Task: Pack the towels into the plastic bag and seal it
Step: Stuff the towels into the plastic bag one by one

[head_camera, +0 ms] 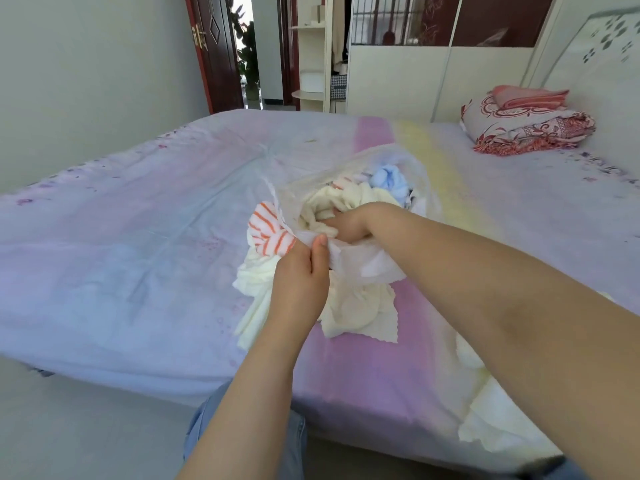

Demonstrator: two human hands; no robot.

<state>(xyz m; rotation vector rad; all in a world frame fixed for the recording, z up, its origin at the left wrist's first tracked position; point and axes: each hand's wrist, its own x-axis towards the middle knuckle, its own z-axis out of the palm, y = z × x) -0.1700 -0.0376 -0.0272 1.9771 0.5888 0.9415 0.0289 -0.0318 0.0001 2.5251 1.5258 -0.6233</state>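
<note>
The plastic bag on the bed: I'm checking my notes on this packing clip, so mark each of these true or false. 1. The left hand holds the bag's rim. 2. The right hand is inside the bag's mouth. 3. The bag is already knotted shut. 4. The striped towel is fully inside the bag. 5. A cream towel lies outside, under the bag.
1. True: the left hand pinches the rim of the plastic bag.
2. True: the right hand reaches in among the towels.
3. False: its mouth is wide open.
4. False: the striped towel hangs outside, by the rim.
5. True: the cream towel lies on the bed.
</note>
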